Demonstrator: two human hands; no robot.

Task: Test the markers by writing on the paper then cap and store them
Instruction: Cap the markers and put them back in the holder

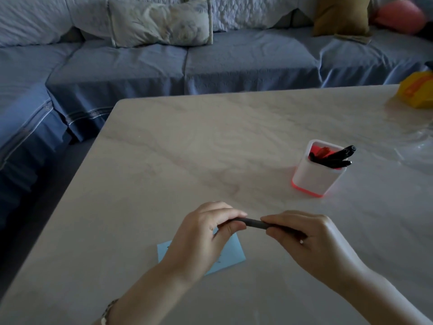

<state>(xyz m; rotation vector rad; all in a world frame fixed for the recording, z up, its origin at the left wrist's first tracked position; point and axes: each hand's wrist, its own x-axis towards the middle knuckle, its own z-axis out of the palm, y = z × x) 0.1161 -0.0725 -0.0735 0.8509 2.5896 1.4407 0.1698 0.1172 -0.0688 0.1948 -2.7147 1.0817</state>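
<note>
Slim black marker (pixel 255 223) held level between both hands, above the pale marble tabletop (pixel 210 141). Left hand (pixel 203 233) pinches one end, right hand (pixel 304 238) grips the other. Blue paper sheet (pixel 232 254) lies under the left hand.

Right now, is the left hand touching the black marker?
Touching. The head view shows the left hand pinching one end of the black marker, while the right hand grips the other end.

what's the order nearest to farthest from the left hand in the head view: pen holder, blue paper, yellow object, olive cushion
1. blue paper, directly under the left hand gripping the marker.
2. pen holder, to the right, midway up the table.
3. yellow object, at the far right corner.
4. olive cushion, on the sofa beyond.
</note>
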